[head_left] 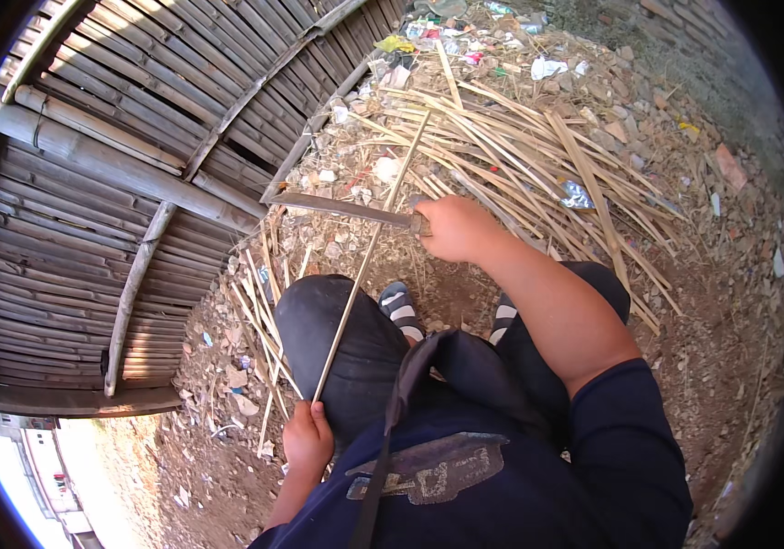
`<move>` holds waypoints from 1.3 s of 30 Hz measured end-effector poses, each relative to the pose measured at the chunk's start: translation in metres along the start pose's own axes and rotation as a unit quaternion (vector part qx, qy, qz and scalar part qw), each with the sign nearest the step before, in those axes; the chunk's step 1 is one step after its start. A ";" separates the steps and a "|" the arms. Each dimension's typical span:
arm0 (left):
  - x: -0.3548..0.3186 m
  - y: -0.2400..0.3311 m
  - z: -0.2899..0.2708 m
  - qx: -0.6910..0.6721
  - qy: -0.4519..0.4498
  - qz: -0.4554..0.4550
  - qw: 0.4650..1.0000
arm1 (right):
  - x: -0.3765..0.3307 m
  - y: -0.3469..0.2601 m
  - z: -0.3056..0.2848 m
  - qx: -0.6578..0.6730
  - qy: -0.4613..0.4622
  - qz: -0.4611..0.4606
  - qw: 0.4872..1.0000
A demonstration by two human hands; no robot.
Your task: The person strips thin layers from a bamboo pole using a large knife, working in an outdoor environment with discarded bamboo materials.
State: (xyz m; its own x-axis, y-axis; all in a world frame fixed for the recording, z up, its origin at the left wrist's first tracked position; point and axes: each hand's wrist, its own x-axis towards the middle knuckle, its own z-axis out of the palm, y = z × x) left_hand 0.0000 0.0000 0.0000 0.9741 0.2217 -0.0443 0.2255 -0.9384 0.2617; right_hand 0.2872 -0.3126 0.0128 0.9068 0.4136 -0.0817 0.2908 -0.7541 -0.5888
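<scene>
My right hand (458,229) is closed round the handle of a large knife (341,209), whose long dark blade points left. The blade crosses a thin bamboo strip (348,306) partway along its length; whether it cuts into the strip I cannot tell. Low on the left, my left hand (308,437) grips the near end of that strip, thumb on top. From there the strip slants up and away over my left knee, its far end above the ground near a heap of similar strips.
Split bamboo strips (538,174) lie heaped ahead and to the right. A smaller bunch of strips (259,316) lies beside my left knee. A bamboo-slat wall (90,201) rises on the left. Stones and litter (547,69) cover the ground toward a brick wall (703,37).
</scene>
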 end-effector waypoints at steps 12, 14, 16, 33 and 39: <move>-0.003 -0.004 0.011 0.060 0.029 -0.030 0.997 | 0.010 0.011 -0.001 -0.015 0.003 -0.012 1.000; -0.006 -0.008 0.006 0.075 0.028 -0.035 0.996 | 0.001 -0.007 0.001 -0.069 -0.015 -0.045 0.996; -0.009 -0.010 0.010 0.080 0.040 -0.029 0.996 | -0.004 -0.012 -0.001 -0.100 -0.028 -0.068 0.992; 0.003 -0.009 0.020 0.100 0.038 -0.024 0.994 | 0.012 0.020 -0.003 0.031 0.001 0.060 0.998; 0.001 -0.004 0.014 0.073 0.024 -0.040 0.996 | -0.006 -0.008 -0.007 -0.039 0.036 0.021 0.998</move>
State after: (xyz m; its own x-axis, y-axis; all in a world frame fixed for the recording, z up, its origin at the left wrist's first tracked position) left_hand 0.0006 0.0007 -0.0142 0.9517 0.3068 -0.0117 0.3060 -0.9449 0.1161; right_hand 0.2816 -0.3127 0.0231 0.9373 0.3455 -0.0453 0.2727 -0.8083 -0.5219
